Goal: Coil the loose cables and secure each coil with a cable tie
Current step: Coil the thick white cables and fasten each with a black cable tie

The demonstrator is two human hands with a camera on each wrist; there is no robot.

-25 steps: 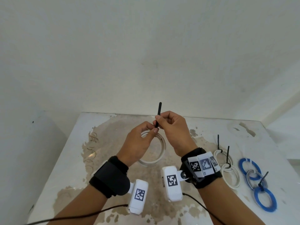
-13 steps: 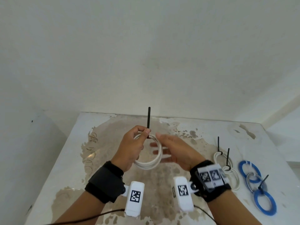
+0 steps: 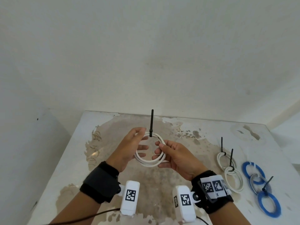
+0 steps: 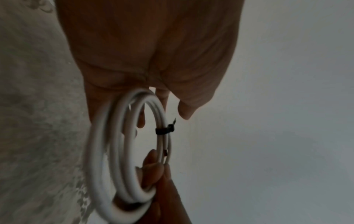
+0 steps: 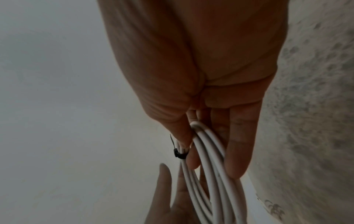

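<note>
I hold a white cable coil (image 3: 146, 164) upright above the table (image 3: 203, 130), between both hands. A black cable tie (image 3: 151, 133) cinches the coil's top, its tail pointing straight up. My right hand (image 3: 160, 151) pinches the coil's right side, thumb in front and fingers behind, just below the cable tie (image 5: 180, 154). My left hand (image 3: 138, 143) has straight fingers behind the coil's left side. In the left wrist view its thumb stands apart from the coil (image 4: 116, 151) and the cable tie (image 4: 164, 131).
On the table's right lie two tied white coils (image 3: 233, 179), two blue coils (image 3: 268, 203) and a grey coil (image 3: 258, 182), also tied. A worn brown stain covers the table's middle. A white wall rises right behind the table.
My right hand let go of the tie's tail, dropped and took hold of the coil's right side. My left hand's fingers have straightened. The coil now faces me more.
</note>
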